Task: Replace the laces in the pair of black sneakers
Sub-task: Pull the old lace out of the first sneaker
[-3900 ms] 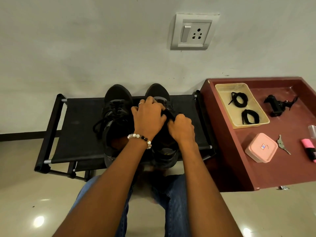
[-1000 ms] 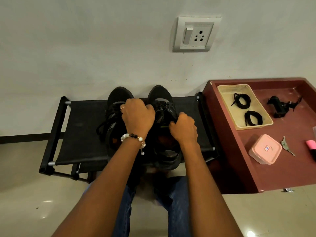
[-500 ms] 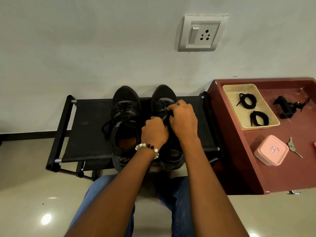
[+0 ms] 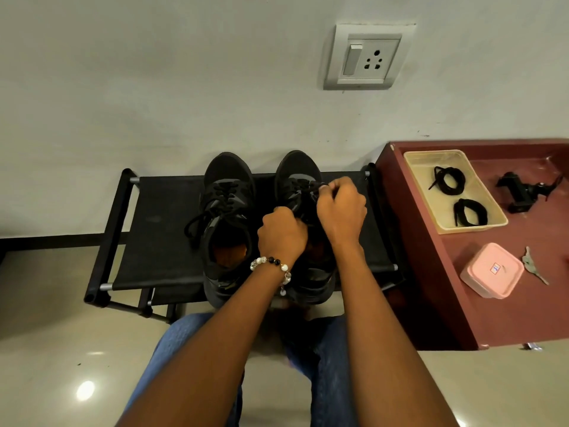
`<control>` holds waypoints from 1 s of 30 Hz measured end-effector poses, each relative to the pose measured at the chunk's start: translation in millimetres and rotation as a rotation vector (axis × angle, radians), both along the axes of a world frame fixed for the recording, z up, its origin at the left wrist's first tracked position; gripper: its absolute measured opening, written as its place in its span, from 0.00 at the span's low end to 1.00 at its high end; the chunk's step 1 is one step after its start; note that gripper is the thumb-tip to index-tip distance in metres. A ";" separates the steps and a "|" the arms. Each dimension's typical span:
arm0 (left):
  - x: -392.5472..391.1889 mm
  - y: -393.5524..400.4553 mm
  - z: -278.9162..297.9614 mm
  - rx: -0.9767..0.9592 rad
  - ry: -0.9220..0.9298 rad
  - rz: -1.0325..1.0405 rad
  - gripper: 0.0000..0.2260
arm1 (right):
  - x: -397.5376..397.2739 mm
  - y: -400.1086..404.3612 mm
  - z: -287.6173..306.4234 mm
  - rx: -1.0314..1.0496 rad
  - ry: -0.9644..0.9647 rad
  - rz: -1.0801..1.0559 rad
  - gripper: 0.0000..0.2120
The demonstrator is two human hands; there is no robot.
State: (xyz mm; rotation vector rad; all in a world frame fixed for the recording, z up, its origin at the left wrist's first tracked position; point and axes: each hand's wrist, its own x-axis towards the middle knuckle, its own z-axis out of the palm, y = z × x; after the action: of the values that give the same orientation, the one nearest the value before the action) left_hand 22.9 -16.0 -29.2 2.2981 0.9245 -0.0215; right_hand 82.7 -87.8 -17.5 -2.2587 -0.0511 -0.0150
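Observation:
Two black sneakers stand side by side on a black fabric rack (image 4: 160,229), toes toward the wall. The left sneaker (image 4: 228,211) is laced, its lace ends hanging loose to the left. Both hands work on the right sneaker (image 4: 295,177). My left hand (image 4: 281,235), with a bead bracelet at the wrist, is curled over the shoe's tongue area and grips the lace there. My right hand (image 4: 340,208) pinches the black lace (image 4: 317,186) near the upper eyelets. Much of the right sneaker is hidden under the hands.
A dark red table (image 4: 492,303) at the right holds a beige tray (image 4: 412,167) with two coiled black laces (image 4: 449,181), a pink lidded box (image 4: 491,269), a key (image 4: 532,266) and a black clamp (image 4: 523,189). A wall socket (image 4: 368,57) is above. My blue-jeaned knees (image 4: 184,349) sit under the rack's front.
My left hand has moved from the left sneaker's laces to the right sneaker. My right hand has shifted forward to the upper eyelets. The view has swung slightly left.

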 end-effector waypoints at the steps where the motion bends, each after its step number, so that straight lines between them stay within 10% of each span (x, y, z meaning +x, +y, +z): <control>1: 0.6 -0.4 -0.6 0.001 -0.002 0.001 0.13 | -0.2 -0.3 1.1 0.044 0.046 -0.023 0.06; 6: 1.2 -0.1 1.2 0.003 0.002 -0.017 0.13 | 2.9 -4.9 5.7 0.229 0.033 0.091 0.12; 15: -2.8 -2.3 8.4 0.054 0.009 -0.055 0.10 | 1.7 -2.7 0.9 -0.486 -0.232 0.404 0.07; 19: -1.9 -2.9 8.5 0.039 0.011 -0.045 0.11 | -0.3 -0.3 0.4 -0.155 -0.138 0.262 0.07; 25: 0.1 -1.4 5.7 -0.001 0.002 -0.045 0.11 | 7.0 -14.5 19.2 0.995 0.189 -0.100 0.10; 30: 1.4 -3.3 8.6 -0.007 0.005 -0.057 0.10 | 11.9 -18.1 5.9 0.617 0.032 0.054 0.05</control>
State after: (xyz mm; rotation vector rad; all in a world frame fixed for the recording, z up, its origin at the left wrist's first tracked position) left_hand 24.3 -19.3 -20.7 2.3179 0.8601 -0.0545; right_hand 94.5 -105.8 -11.6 -1.6402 -0.0783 0.0311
